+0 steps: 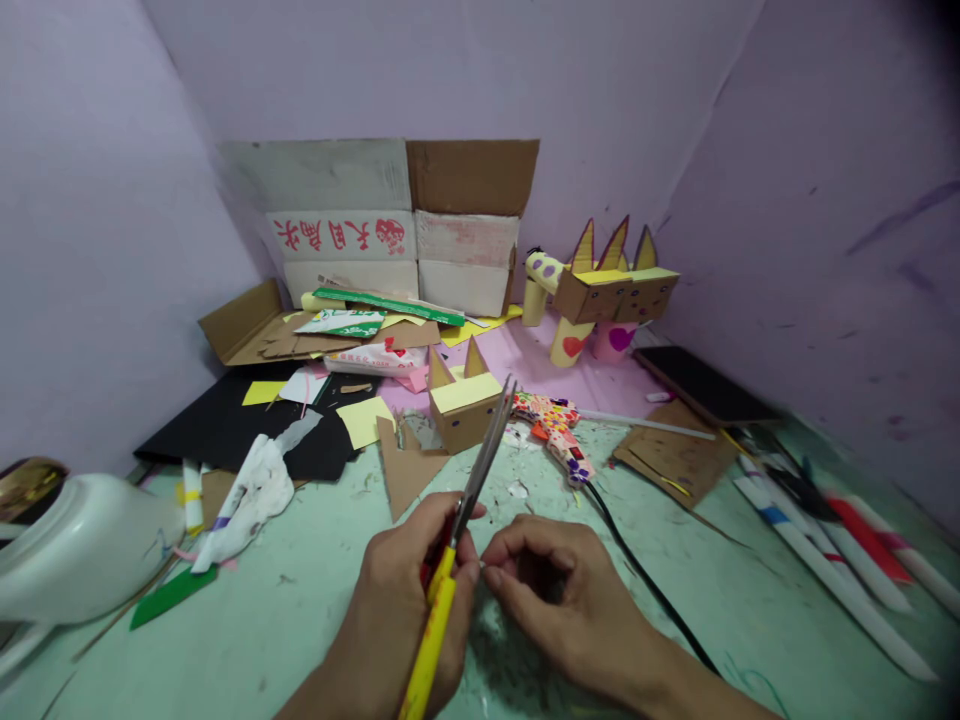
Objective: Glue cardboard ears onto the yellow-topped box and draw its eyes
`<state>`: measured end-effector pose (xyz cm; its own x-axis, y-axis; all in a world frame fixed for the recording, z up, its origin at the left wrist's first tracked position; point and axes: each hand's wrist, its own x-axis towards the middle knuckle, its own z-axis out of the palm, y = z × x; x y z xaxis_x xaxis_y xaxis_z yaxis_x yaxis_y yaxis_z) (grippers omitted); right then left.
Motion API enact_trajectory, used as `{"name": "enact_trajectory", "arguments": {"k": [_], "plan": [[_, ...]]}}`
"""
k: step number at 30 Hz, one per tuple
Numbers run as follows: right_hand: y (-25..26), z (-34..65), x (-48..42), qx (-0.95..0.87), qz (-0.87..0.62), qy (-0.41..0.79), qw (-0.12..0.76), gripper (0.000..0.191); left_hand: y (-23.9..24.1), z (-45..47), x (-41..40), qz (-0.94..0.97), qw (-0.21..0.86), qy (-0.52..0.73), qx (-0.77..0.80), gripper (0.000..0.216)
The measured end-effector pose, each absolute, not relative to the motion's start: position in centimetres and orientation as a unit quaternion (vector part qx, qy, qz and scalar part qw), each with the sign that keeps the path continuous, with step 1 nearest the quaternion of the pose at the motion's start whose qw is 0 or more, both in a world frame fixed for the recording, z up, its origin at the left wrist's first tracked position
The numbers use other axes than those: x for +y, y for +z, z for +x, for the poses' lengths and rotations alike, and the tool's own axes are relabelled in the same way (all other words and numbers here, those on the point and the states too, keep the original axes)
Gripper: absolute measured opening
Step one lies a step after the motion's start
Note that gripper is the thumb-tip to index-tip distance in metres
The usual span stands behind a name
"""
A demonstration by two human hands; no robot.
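Note:
My left hand is closed around a pair of scissors, blades pointing up and away, a long yellow handle running down toward me. Close beside it, my right hand pinches thumb against forefinger. A tiny whitish bit shows where the fingertips of both hands meet, too small to name. Just beyond the hands sits a small cardboard box head with two pointed ears. A flower-patterned glue gun lies right of it, its black cord passing my right hand.
Two finished-looking cardboard animals stand at the back right. A large carton leans on the wall. Markers lie at right, near a dark phone-like slab. At left are a white jug, crumpled tissue and black paper.

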<state>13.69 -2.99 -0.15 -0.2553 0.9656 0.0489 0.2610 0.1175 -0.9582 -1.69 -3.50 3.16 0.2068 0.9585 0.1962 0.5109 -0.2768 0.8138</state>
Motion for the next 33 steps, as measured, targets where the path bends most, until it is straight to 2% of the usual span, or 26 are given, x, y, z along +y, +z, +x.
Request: {"name": "enact_trajectory", "arguments": {"k": [7,20,28,33], "plan": [[0.1,13.4,-2.7,-0.590,-0.489,0.527,0.366,0.017,2.8,-2.0,-3.3,0.724,0.314,0.370,0.490,0.024],[0.1,13.3,-2.8,-0.563,-0.476,0.563,0.375,0.017,3.0,-1.6,-3.6,0.707,0.329,0.354,0.517,0.020],[0.2,13.7,-2.4,-0.598,-0.481,0.523,0.373,0.012,3.9,-1.0,-3.7,0.642,0.360,0.398,0.548,0.021],[0.1,13.9,-2.4,-0.634,-0.468,0.486,0.377,0.011,3.6,-1.3,-3.6,0.678,0.343,0.381,0.527,0.021]]}}
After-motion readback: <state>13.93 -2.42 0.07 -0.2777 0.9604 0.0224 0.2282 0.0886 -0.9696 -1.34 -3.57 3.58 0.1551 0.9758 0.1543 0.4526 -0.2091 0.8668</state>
